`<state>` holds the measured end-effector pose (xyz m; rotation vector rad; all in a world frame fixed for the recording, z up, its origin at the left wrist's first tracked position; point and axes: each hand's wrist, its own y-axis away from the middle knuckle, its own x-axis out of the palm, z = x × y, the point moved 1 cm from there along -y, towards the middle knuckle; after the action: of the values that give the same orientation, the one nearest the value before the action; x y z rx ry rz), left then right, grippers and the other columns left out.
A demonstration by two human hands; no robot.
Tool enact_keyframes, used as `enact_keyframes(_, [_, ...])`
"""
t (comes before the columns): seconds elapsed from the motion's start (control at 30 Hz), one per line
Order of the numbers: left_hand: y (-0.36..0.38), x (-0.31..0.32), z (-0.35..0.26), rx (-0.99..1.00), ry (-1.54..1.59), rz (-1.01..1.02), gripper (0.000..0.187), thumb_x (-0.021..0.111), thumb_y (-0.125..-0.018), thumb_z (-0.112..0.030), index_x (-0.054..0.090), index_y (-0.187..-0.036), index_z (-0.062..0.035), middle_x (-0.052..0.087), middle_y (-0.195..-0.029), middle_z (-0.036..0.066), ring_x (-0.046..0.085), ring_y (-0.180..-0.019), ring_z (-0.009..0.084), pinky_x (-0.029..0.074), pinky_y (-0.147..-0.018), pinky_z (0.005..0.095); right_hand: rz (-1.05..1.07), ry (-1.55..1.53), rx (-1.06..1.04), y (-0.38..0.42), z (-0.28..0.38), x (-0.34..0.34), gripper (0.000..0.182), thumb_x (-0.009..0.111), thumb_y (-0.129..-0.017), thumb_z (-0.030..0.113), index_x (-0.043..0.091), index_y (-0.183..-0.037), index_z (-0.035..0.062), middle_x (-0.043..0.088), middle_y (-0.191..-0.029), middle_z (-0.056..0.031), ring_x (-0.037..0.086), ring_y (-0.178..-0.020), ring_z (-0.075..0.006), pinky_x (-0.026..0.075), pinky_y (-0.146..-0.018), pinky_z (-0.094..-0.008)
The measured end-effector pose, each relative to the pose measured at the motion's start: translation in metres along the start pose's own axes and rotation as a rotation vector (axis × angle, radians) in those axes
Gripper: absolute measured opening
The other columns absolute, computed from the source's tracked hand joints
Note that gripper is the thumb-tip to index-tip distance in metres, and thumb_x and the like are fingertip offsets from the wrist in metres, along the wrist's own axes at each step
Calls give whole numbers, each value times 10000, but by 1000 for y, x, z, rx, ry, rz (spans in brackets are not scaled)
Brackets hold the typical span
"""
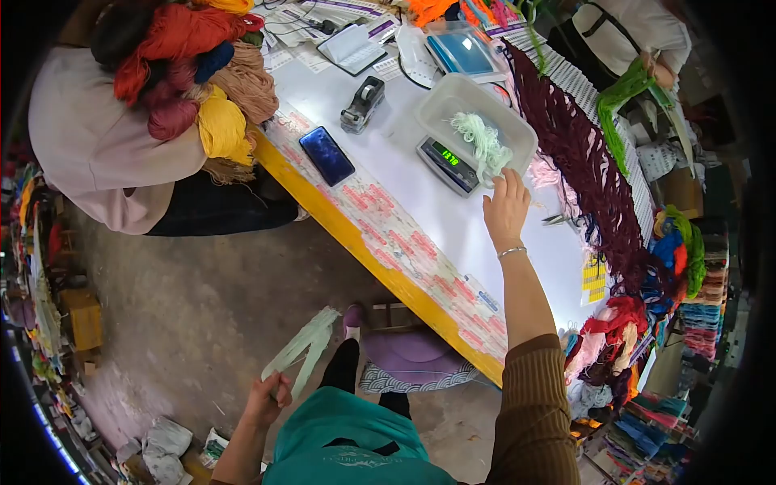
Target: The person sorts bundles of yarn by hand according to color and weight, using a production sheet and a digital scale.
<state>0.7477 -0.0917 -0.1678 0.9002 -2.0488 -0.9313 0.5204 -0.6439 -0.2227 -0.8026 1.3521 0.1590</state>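
Note:
My left hand (273, 398) is closed around a skein of pale green yarn (309, 343), which hangs out in two strands above the floor, beside my green apron (339, 432). Over the table, my right hand (508, 208) reaches to the near rim of a see-through plastic tub (521, 133). Its fingers are curled at the tail of a loose pale green yarn bundle (483, 144) lying in the tub; the fingertips are partly hidden. Under the tub sits a digital scale (449, 166) with lit green digits.
A phone (326, 156) and a tape dispenser (363, 105) lie left of the scale. Dark maroon yarn (574, 137) runs along the right, near small scissors (555, 219). A person (105, 153) with colourful yarn sits at left; another person's hand (661, 73) holds green yarn. A purple stool (412, 356) stands below.

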Motion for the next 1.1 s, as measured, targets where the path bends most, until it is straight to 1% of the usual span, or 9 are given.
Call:
enact_keyframes(0.4, [-10,41,-26,15,7,328,355,492,-999,-358,634,-1033,-35,325,-474,-28,311,-412,95,266,-446,279,-65,95,-58,-13,2,24,290,719,-717,135,581,-970,102,577,-1178,-53,511,-1180,-249,386,-932,-453])
enact_keyframes(0.47, [-25,48,-23,9,115,480,350,520,-987,-357,614,-1018,-22,362,-471,-23,338,-416,93,300,-457,271,-113,4,-34,-16,6,18,155,682,-740,122,618,-879,99,620,-1053,-66,541,-1104,-281,394,-911,-453])
enact_keyframes(0.53, [-56,68,-29,-91,331,867,346,518,-986,-362,599,-1001,-25,382,-490,-22,368,-421,102,325,-465,273,-132,-130,24,-20,10,10,115,677,-762,119,628,-860,83,634,-960,-67,575,-1013,-268,418,-871,-426])
enact_keyframes(0.6, [-65,117,-52,-151,201,690,289,487,-1010,-278,601,-1045,-14,363,-514,-40,359,-445,86,316,-467,268,-158,-259,78,-26,14,-2,82,672,-784,115,637,-841,68,648,-867,-69,610,-923,-256,443,-832,-399])
enact_keyframes(0.67, [-88,184,-73,-29,-128,520,274,447,-1031,-212,609,-1146,-23,358,-550,-53,348,-485,54,304,-472,262,227,-1327,626,-31,16,-13,136,650,-852,151,657,-872,16,632,-711,-52,618,-730,-186,475,-731,-318])
enact_keyframes(0.7, [-128,201,-72,-82,-49,728,280,491,-1015,-245,640,-1146,-46,426,-591,-40,404,-528,49,338,-502,249,223,-1321,624,-35,23,-29,136,650,-852,151,657,-872,16,632,-711,-52,618,-730,-186,475,-731,-318])
enact_keyframes(0.77, [-164,268,-86,126,-310,678,264,558,-976,-263,675,-1080,-51,524,-666,-13,492,-611,77,387,-559,246,363,-1798,841,-34,40,-63,214,633,-896,189,663,-908,-22,631,-691,-40,590,-652,-117,473,-681,-248])
enact_keyframes(0.93, [-203,377,-102,95,-175,639,262,624,-886,-325,690,-994,-96,649,-926,-18,573,-840,91,428,-700,269,550,-1574,752,-24,45,-95,211,587,-916,162,668,-973,-24,693,-779,-79,651,-681,-152,532,-670,-274])
enact_keyframes(1.1, [-201,402,-91,210,-130,674,227,634,-884,-250,687,-1002,-63,654,-915,3,584,-815,96,445,-728,269,524,-1570,724,-17,43,-103,219,589,-914,171,683,-942,-25,715,-845,-114,684,-731,-171,556,-726,-289])
